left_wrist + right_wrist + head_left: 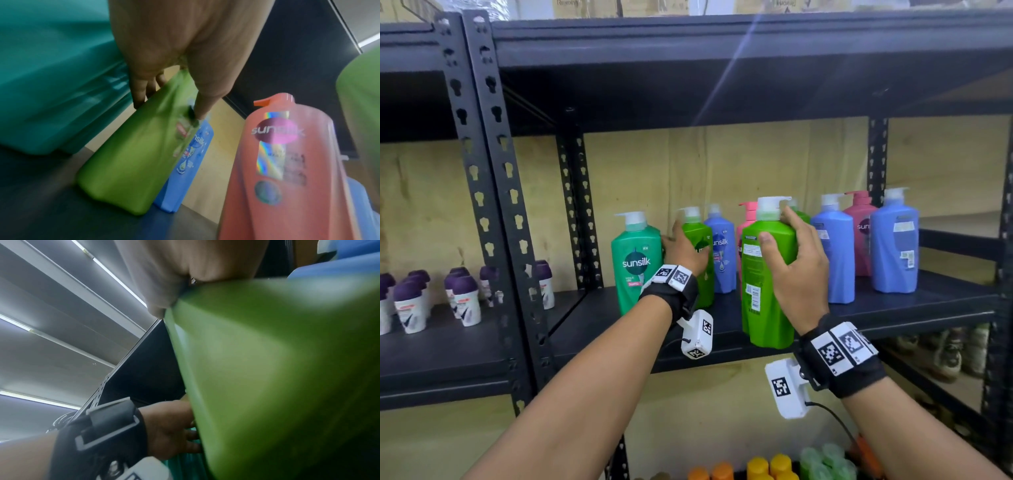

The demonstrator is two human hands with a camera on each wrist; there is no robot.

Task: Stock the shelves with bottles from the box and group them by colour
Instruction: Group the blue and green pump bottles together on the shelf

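Note:
My left hand (681, 248) grips a lime green pump bottle (703, 263) standing on the black shelf (893, 305), next to a teal Sunsilk bottle (635, 263). In the left wrist view the fingers (141, 91) and thumb wrap this green bottle (133, 162), which leans. My right hand (796, 260) holds a second lime green bottle (763, 291) near the shelf's front edge, its back label facing me; in the right wrist view this bottle (277, 369) fills the frame. Blue (722, 253) and pink (748, 214) bottles stand behind.
Two more blue bottles (835, 253) (893, 246) and a dark pink one (861, 226) stand to the right. Small purple-capped bottles (465, 298) fill the left shelf. Orange, yellow and green caps (770, 467) show below. A black upright post (493, 192) divides the shelves.

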